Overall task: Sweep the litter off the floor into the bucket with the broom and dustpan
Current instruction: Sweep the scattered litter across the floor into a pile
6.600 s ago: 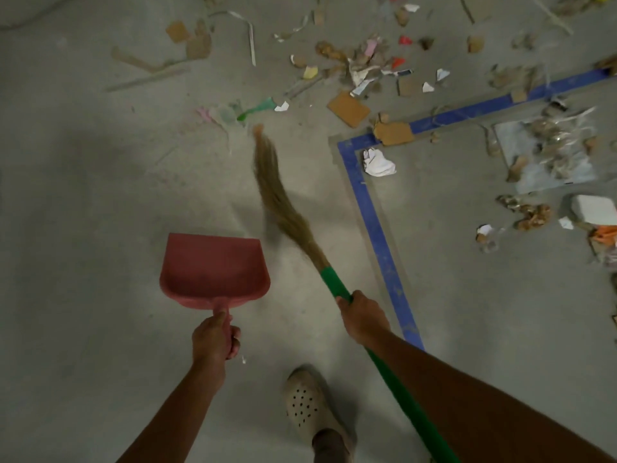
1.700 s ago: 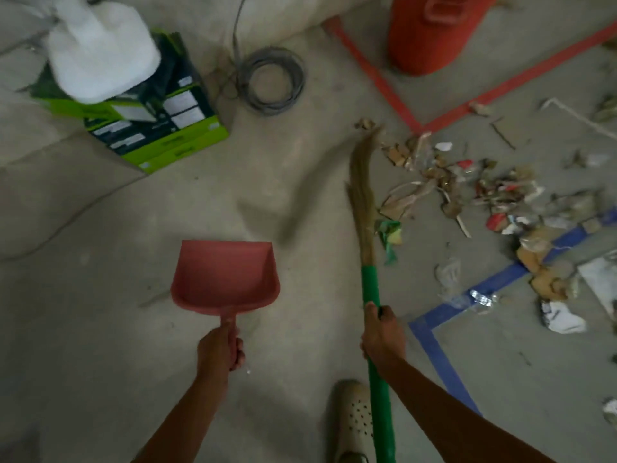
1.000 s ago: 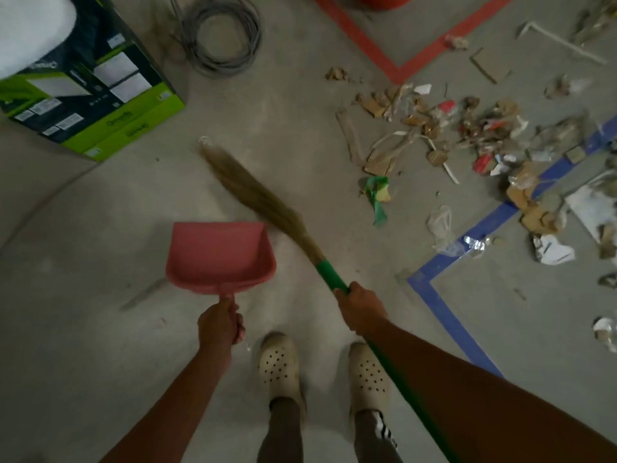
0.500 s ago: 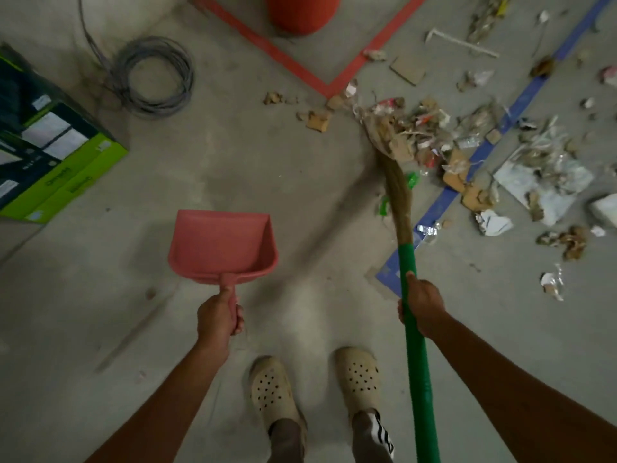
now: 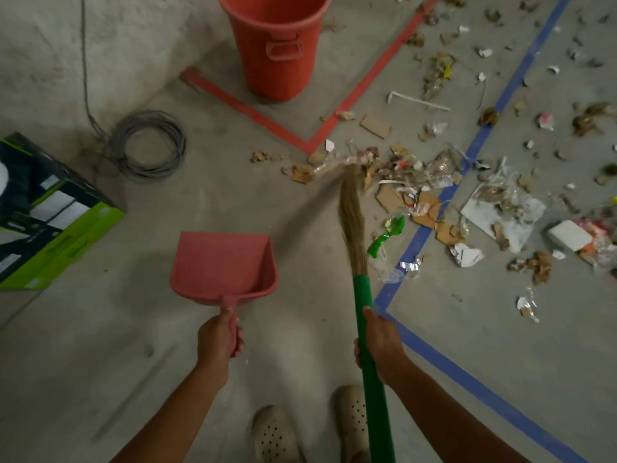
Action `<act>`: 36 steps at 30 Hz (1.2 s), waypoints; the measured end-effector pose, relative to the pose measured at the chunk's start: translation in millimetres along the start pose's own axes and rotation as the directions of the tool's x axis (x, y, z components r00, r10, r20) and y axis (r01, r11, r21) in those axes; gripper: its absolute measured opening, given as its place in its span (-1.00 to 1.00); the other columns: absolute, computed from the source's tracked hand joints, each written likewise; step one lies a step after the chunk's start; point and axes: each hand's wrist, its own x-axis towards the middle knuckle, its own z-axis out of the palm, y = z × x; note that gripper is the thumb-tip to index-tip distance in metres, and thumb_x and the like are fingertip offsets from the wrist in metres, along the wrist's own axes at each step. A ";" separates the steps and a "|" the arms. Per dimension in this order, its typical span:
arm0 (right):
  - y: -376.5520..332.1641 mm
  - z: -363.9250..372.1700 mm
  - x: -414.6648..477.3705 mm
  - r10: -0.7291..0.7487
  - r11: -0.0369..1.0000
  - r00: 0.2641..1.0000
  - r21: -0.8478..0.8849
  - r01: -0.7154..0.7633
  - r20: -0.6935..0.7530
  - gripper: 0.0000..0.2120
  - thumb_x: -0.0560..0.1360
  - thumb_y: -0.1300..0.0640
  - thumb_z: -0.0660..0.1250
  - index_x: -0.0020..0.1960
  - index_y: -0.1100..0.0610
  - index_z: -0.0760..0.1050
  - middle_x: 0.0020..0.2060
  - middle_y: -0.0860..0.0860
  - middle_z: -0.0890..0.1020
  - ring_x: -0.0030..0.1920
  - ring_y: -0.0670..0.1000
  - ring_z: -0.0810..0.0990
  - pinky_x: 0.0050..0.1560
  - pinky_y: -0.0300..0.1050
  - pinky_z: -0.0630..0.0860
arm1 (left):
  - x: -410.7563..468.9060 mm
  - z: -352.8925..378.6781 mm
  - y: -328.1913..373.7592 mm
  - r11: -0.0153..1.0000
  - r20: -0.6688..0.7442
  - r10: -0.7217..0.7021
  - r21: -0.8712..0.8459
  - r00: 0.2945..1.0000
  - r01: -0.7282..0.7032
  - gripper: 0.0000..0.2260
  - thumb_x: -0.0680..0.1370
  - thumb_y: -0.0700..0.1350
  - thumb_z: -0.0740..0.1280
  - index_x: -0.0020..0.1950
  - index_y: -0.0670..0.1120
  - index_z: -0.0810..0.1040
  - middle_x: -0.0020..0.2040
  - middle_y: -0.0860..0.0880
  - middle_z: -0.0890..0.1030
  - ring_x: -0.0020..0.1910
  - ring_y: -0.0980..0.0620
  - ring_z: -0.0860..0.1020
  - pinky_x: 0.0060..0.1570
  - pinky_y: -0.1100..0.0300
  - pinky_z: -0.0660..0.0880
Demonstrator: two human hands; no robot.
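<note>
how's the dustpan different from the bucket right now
The dustpan is shallow, flat and pinkish; the bucket is deep, round and orange-red. The dustpan is held by its handle in the left hand; the bucket stands upright on the floor, untouched. Both look like plastic.

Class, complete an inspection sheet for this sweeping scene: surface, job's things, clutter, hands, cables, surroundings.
Surface: concrete floor, marked with red tape and blue tape.
Job's things: broom tip in the litter pile; pink dustpan empty; red bucket upright inside the red tape corner.
Clutter: green plastic scrap and white block among scattered scraps.
Hands: left hand grips the dustpan handle; right hand grips the broom handle.
Cables: grey cable coil on the floor.
Surroundings: green-and-black box at left.
</note>
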 end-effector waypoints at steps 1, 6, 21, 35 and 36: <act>-3.6 7.8 -0.2 0.002 1.000 1.000 -0.009 -0.002 -0.001 -0.71 0.70 -0.05 0.13 0.06 0.17 0.42 -0.28 0.14 0.55 -0.39 0.05 0.51 -0.38 -0.08 0.51 | 2.7 -2.1 4.7 1.000 -0.006 0.006 -0.009 1.000 -0.006 -0.63 0.66 0.05 0.28 -0.19 -0.20 0.51 -0.43 -0.12 0.46 -0.63 0.04 0.35 -0.62 0.31 0.24; -14.5 38.7 9.9 -0.244 0.921 0.968 -0.328 0.211 -0.063 -0.65 0.71 -0.11 0.05 -0.04 0.12 0.41 -0.20 0.08 0.57 -0.27 0.00 0.56 -0.28 -0.09 0.51 | 23.4 -10.6 20.7 1.000 -0.040 0.002 -0.024 0.999 -0.002 -0.65 0.66 0.05 0.29 -0.17 -0.21 0.51 -0.40 -0.13 0.48 -0.62 0.03 0.36 -0.61 0.30 0.26; -124.0 145.0 119.9 -0.345 0.448 0.878 -0.764 0.465 0.332 -0.60 0.67 -0.18 0.07 0.12 0.15 0.41 -0.11 0.11 0.63 -0.19 0.14 0.68 -0.18 0.10 0.68 | 92.0 23.6 30.6 0.987 -0.168 -0.120 -0.129 0.978 0.099 -0.72 0.66 -0.04 0.27 -0.16 -0.20 0.50 -0.44 -0.10 0.47 -0.64 0.03 0.34 -0.63 0.31 0.23; -154.5 -20.1 221.5 -0.127 0.900 0.979 -0.434 0.047 -0.157 -0.48 0.68 -0.16 0.07 0.05 0.30 0.47 -0.32 0.17 0.60 -0.36 0.18 0.65 -0.22 0.12 0.66 | 99.0 95.6 65.0 0.995 -0.090 -0.085 0.044 0.992 0.089 -0.68 0.65 -0.01 0.30 -0.19 -0.20 0.49 -0.39 -0.13 0.45 -0.59 -0.02 0.32 -0.57 0.26 0.23; -158.0 -36.1 223.7 -0.104 0.915 0.977 -0.404 0.021 -0.185 -0.48 0.68 -0.17 0.07 0.04 0.31 0.48 -0.31 0.18 0.61 -0.38 0.15 0.62 -0.27 0.06 0.64 | 97.9 103.1 70.4 0.995 -0.088 -0.073 0.067 0.993 0.079 -0.68 0.65 0.00 0.30 -0.20 -0.19 0.50 -0.39 -0.13 0.45 -0.58 -0.02 0.33 -0.57 0.26 0.23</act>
